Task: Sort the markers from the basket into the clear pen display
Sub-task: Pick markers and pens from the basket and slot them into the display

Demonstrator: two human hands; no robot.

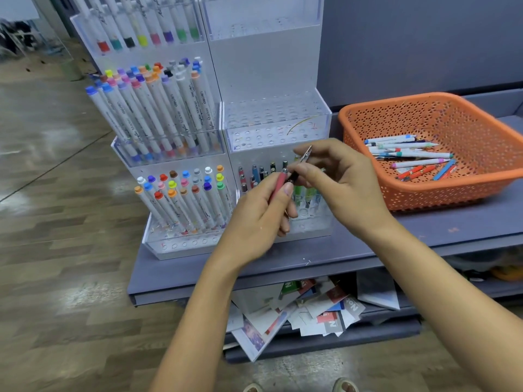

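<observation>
screening display [268, 66], left hand [254, 222], right hand [345, 182] on red pen [278, 184], basket [438, 193] beside

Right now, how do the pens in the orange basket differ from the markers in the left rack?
Basket pens lie flat in a loose heap; rack markers stand tilted in rows. Basket pens are few and mixed; rack markers are many and alike, white with coloured caps. Both come in many colours.

Glossy wood-plank floor [56, 193]; grey shelf [424, 230]; grey wall [424, 38].
</observation>
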